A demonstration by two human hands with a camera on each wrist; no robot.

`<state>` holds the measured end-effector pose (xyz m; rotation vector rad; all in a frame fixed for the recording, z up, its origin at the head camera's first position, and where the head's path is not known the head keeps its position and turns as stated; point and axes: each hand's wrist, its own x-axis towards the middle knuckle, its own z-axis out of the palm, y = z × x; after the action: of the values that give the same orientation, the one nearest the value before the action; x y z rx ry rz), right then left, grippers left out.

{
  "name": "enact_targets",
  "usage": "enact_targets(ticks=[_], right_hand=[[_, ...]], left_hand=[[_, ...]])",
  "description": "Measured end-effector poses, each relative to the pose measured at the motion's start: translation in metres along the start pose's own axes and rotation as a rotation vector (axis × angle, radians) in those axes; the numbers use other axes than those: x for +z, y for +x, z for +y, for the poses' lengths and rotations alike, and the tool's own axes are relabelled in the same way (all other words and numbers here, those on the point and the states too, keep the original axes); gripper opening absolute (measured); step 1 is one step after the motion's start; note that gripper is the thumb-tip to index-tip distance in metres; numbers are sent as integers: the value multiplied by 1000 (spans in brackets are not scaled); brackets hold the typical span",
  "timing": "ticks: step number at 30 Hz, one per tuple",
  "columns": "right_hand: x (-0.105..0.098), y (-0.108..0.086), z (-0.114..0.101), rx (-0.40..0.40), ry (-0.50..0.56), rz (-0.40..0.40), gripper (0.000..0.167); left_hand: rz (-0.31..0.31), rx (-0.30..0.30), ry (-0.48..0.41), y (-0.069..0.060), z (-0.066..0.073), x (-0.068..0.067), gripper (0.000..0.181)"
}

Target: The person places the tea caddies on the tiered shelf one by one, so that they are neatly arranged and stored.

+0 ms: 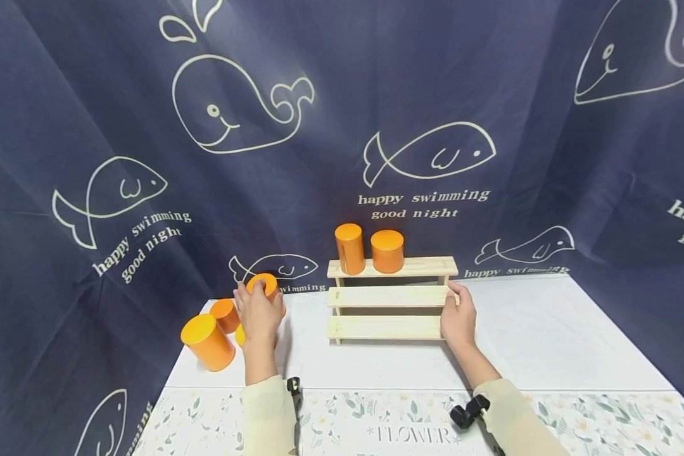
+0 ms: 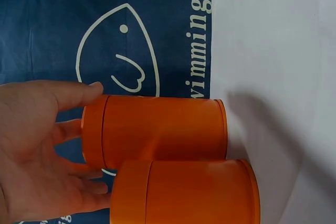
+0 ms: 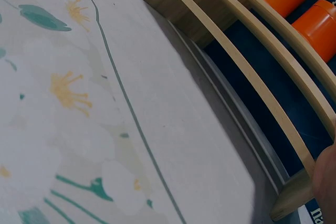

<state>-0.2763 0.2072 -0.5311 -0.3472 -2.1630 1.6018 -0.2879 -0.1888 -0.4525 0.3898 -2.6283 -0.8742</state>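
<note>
At the left of the head view, my left hand (image 1: 260, 320) grips the lid end of an orange cylindrical canister (image 2: 163, 129). In the left wrist view, the thumb lies at one side of its lid and the fingers reach behind. A second orange canister (image 2: 197, 195) stands close against it. My right hand (image 1: 458, 320) holds the right end of a three-tier wooden rack (image 1: 384, 296), with the thumb by the middle shelf. On the rack's top shelf stand a tall orange canister (image 1: 350, 250) and a shorter, wider one (image 1: 387, 252).
Left of my left hand stand a large orange canister (image 1: 209, 345) and a small one (image 1: 225, 315); another is partly hidden by the wrist. A flower-print strip (image 1: 342, 418) runs along the front of the white table (image 1: 524, 335). A dark blue curtain (image 1: 330, 95) hangs behind.
</note>
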Motion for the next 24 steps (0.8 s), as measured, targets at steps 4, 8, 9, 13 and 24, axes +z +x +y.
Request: enact_targets(ticks=[4,8,9,13,24], right_hand=[[0,1,0,-1,-3,0,42],[0,1,0,-3,-5,0,42],[0,1,0,-6,-5,-1,42],[0,1,1,-6,-6,-4,42],[1,1,1,-5,-4,0,42]], left_hand=[[49,16,0,-1,2,2,52],[111,31,-26,-2,2,7,51],[119,31,-34,-3,2,8,51],[124,27,-42,-4,1,11,49],[83,35,-86,-2,-2,12,49]])
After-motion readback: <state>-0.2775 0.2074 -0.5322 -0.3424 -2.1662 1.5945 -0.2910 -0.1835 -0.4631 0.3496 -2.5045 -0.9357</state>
